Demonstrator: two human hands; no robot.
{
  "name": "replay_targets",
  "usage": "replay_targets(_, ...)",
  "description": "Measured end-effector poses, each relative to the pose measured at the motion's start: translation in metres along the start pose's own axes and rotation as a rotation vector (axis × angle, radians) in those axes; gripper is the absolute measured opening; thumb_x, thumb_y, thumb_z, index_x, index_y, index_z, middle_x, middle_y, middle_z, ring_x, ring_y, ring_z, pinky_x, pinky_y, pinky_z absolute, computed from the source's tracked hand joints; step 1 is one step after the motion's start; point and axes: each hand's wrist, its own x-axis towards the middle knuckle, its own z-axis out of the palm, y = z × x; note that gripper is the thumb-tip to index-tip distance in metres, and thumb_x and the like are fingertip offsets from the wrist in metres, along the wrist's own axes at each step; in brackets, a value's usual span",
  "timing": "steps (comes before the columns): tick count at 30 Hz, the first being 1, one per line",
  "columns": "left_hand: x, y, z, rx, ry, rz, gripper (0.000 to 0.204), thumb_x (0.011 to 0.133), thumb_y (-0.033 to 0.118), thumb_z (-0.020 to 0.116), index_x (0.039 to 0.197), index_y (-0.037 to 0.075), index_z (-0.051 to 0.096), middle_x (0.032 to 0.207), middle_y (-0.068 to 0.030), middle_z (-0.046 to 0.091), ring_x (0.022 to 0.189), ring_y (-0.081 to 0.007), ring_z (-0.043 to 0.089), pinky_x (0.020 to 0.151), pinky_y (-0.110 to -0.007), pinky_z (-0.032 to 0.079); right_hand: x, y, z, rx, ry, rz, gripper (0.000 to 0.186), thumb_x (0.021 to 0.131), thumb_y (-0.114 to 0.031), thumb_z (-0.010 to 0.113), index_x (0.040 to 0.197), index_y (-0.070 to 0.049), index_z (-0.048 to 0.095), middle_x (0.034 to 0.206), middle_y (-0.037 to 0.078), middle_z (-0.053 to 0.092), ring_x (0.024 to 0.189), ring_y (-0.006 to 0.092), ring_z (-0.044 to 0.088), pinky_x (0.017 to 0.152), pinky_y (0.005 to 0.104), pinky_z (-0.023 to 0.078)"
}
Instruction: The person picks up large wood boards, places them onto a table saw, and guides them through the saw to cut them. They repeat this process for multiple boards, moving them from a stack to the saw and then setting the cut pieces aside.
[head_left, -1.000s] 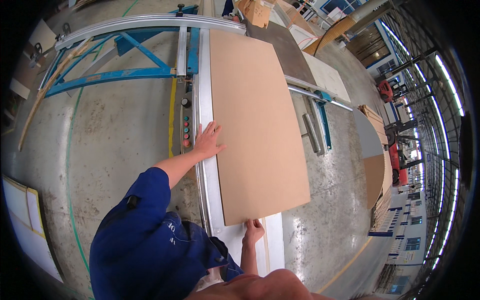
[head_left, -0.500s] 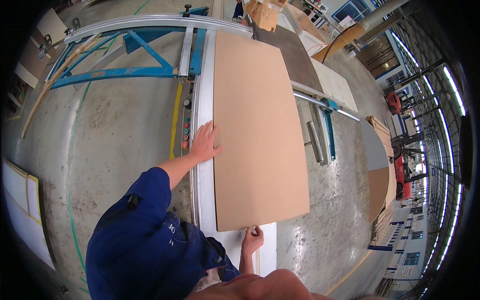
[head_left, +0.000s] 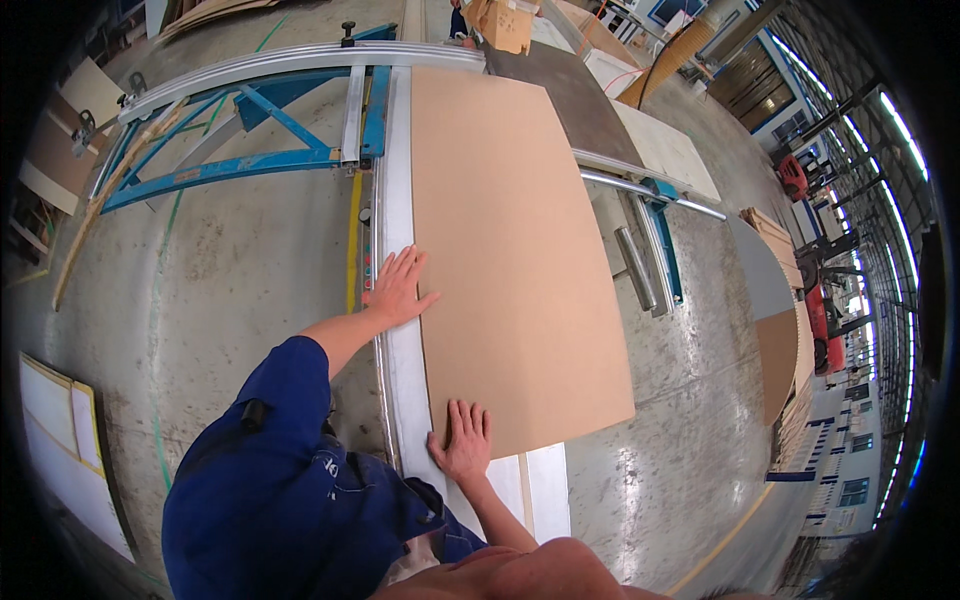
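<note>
A large light-brown board lies flat on a panel saw's long table, its near end toward me. My left hand rests open at the board's left edge, fingers spread, partly over the pale metal sliding table. At the near left corner my right hand lies with outstretched fingers on top of the board. Neither hand grasps anything. A white panel shows from under the board's near end.
Left of the table stands a blue outrigger frame with a silver fence across its far side. A dark table surface adjoins the board's far right. Stacked boards and a red forklift are at right.
My right hand has moved from gripping the board's near edge to lying flat on its near left corner. The left hand stays at the left edge.
</note>
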Motion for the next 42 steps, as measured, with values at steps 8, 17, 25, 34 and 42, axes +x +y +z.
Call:
replay_targets(8, 0.007, -0.006, -0.002, 0.003, -0.039, 0.087, 0.080, 0.089, 0.055, 0.060, 0.151, 0.009, 0.038, 0.156, -0.0247, 0.031, 0.148, -0.0342, 0.024, 0.123, -0.050, 0.014, 0.005, 0.006, 0.002, 0.050, 0.087, -0.012, 0.070, 0.082, -0.039, 0.068, 0.139, -0.002, 0.051, 0.139, 0.016, 0.054, 0.135, 0.0393, 0.041, 0.118, 0.0523, 0.024)
replay_targets(17, 0.008, -0.012, -0.006, -0.017, -0.060, 0.169, 0.075, 0.087, 0.053, 0.064, 0.148, 0.015, 0.045, 0.156, -0.0250, 0.031, 0.147, -0.0367, 0.026, 0.121, -0.052, 0.017, 0.010, 0.012, 0.005, 0.036, 0.060, -0.036, 0.066, 0.084, -0.040, 0.066, 0.135, 0.000, 0.055, 0.137, 0.016, 0.056, 0.133, 0.0390, 0.043, 0.117, 0.0534, 0.025)
replay_targets(25, 0.023, -0.024, -0.001, -0.068, -0.007, 0.166, 0.071, 0.084, 0.046, 0.070, 0.144, 0.015, 0.050, 0.155, -0.0240, 0.033, 0.145, -0.0382, 0.030, 0.120, -0.053, 0.020, 0.029, 0.012, 0.004, 0.058, 0.012, -0.067, 0.066, 0.085, -0.037, 0.066, 0.137, 0.001, 0.052, 0.138, 0.017, 0.055, 0.134, 0.0413, 0.042, 0.118, 0.0534, 0.024)
replay_targets(34, 0.060, -0.054, -0.001, -0.121, 0.037, 0.157, 0.066, 0.084, 0.043, 0.070, 0.142, 0.015, 0.052, 0.154, -0.0214, 0.035, 0.144, -0.0367, 0.031, 0.121, -0.051, 0.021, 0.077, 0.006, 0.006, 0.048, 0.008, -0.093, 0.067, 0.086, -0.037, 0.063, 0.140, 0.002, 0.049, 0.141, 0.019, 0.051, 0.136, 0.0405, 0.040, 0.118, 0.0526, 0.022)
replay_targets(42, 0.102, -0.088, 0.020, -0.075, 0.206, -0.132, 0.065, 0.092, 0.043, 0.063, 0.142, 0.006, 0.048, 0.151, -0.0197, 0.039, 0.141, -0.0373, 0.035, 0.119, -0.052, 0.024, 0.145, 0.003, 0.012, 0.008, 0.048, -0.118, 0.068, 0.087, -0.037, 0.061, 0.142, 0.001, 0.047, 0.142, 0.017, 0.050, 0.137, 0.0384, 0.039, 0.118, 0.0511, 0.023)
